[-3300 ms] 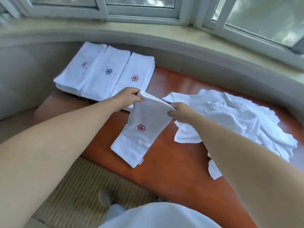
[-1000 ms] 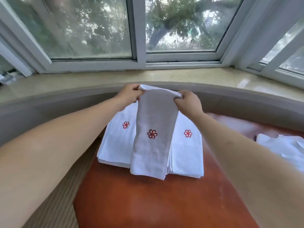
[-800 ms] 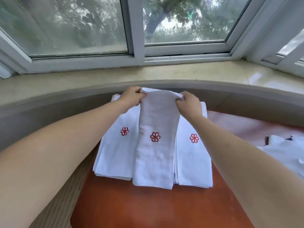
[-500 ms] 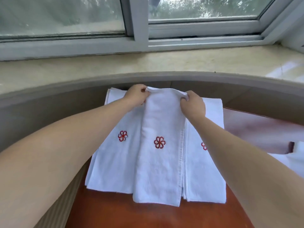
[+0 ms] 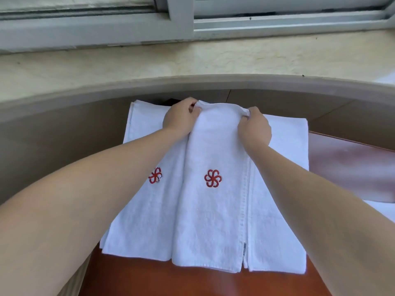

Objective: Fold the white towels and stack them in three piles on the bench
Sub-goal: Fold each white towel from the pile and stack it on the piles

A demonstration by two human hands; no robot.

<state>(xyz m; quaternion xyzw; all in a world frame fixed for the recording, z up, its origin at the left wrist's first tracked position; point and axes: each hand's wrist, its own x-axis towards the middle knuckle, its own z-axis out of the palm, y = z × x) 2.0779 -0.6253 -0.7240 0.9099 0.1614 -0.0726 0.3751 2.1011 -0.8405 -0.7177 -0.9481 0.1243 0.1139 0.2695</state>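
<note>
- The left hand [image 5: 180, 119] and right hand [image 5: 254, 129] are each pinching a far corner of the folded towel [image 5: 211, 210], fingers curled round its top edge.
- The towel is lying at the centre of the frame, over the middle of the white piles [image 5: 141, 221].
- The piles are sitting on the reddish tabletop [image 5: 171, 283], below the window sill [image 5: 192, 58].

white towels [image 5: 211, 221], red flower emblems [image 5: 212, 178], seemingly reddish-brown bench [image 5: 171, 283]
</note>
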